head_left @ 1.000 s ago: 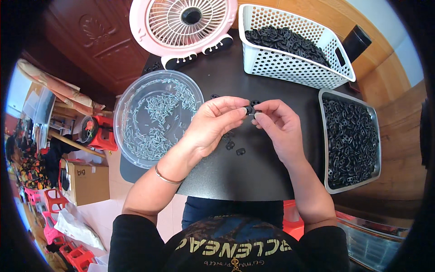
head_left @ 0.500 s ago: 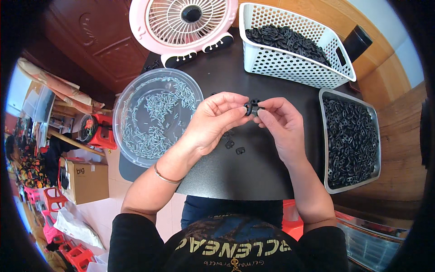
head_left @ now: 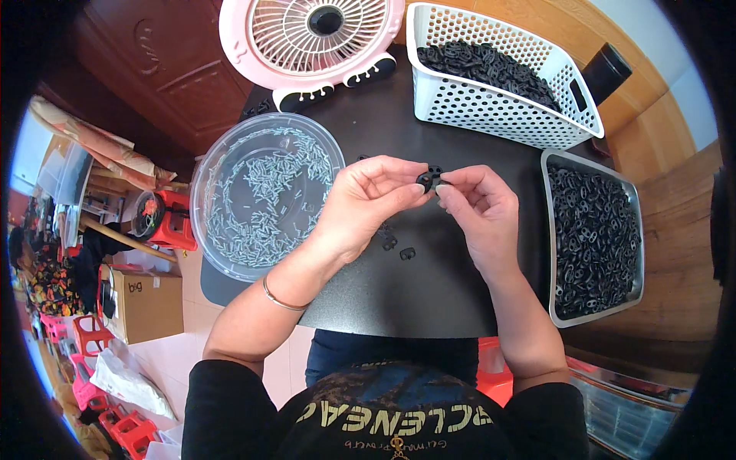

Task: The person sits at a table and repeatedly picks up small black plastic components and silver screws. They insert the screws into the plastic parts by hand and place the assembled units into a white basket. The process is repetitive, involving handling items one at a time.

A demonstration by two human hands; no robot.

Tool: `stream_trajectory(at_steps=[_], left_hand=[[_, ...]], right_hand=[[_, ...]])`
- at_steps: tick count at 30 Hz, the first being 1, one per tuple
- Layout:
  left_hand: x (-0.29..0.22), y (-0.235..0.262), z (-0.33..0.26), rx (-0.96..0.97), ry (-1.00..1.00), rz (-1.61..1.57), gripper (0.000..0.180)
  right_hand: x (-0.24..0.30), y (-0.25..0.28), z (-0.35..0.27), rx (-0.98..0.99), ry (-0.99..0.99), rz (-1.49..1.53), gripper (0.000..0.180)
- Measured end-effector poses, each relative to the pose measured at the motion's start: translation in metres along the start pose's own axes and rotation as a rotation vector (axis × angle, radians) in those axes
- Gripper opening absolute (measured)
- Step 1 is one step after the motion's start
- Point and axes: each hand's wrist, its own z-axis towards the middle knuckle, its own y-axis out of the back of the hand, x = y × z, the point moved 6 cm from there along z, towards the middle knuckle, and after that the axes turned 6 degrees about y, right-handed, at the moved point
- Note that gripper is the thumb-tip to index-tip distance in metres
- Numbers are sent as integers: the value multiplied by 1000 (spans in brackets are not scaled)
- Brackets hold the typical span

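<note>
Over the middle of the dark table, both of my hands pinch small black plastic parts with holes in them. My left hand grips one between thumb and fingertips. Facing it, my right hand is closed on the other side, its fingertips touching the same small cluster. Whether the parts are joined I cannot tell. Below my left hand a few loose black pieces lie on the table, some partly covered by that hand.
At left stands a clear round tub of short metal pins. A pink fan is at the back. A white perforated basket and a metal tray, both with many black parts, stand at right. Behind the basket is a black cylinder.
The black parts have turned between my fingertips, showing a flatter face now. My right hand has shifted very slightly to the right; my left hand is nearly still.
</note>
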Motion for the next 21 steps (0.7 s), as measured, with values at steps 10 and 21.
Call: stream_trajectory(at_steps=[10, 21], left_hand=[[-5, -4, -1, -12, -38, 47, 23], [-1, -4, 0, 30, -22, 56, 20]], right_hand=[[0, 2, 1, -2, -39, 75, 11], [-1, 1, 1, 26, -42, 54, 11]])
